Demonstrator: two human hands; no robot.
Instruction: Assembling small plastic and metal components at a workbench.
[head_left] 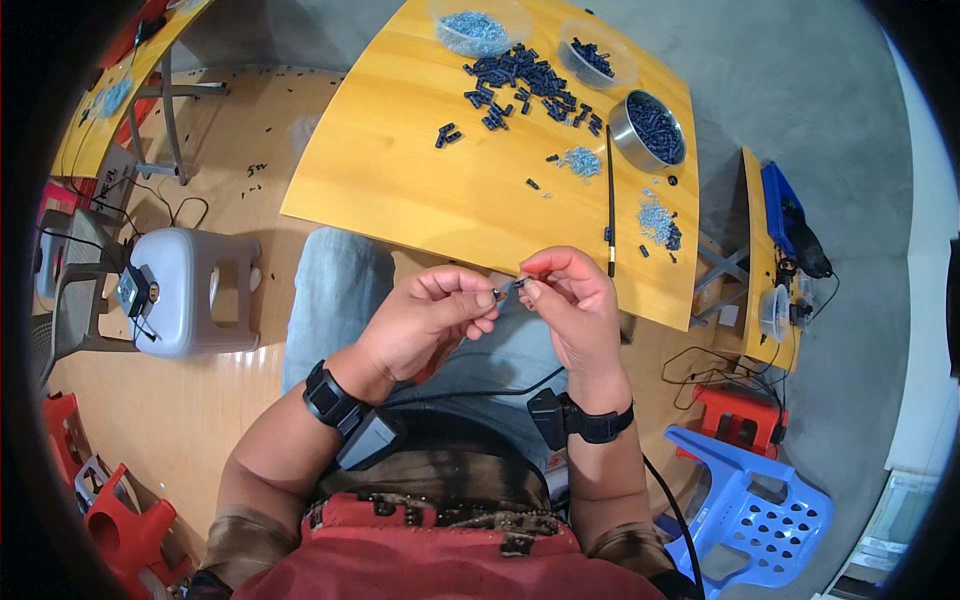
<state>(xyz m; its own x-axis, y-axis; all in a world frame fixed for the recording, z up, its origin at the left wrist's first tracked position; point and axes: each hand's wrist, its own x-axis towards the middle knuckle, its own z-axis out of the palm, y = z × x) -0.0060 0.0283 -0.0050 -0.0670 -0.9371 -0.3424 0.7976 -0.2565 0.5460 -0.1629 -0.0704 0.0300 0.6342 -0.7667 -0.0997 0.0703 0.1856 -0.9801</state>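
My left hand (432, 318) and my right hand (570, 300) meet over my lap, just in front of the yellow wooden table (400, 170). Their fingertips pinch a tiny dark part with a small metal screw (508, 288) between them; which hand holds which piece I cannot tell. On the table beyond lie a heap of small black plastic parts (520, 80), a little pile of silver screws (580, 160) and a thin black screwdriver (610, 200). Both wrists wear black bands with cables.
A clear tub of screws (478, 28), a clear bowl of black parts (596, 55) and a metal bowl of black parts (652, 128) stand at the table's far side. A white stool (195, 290) is at my left, a blue plastic chair (755, 510) at my right.
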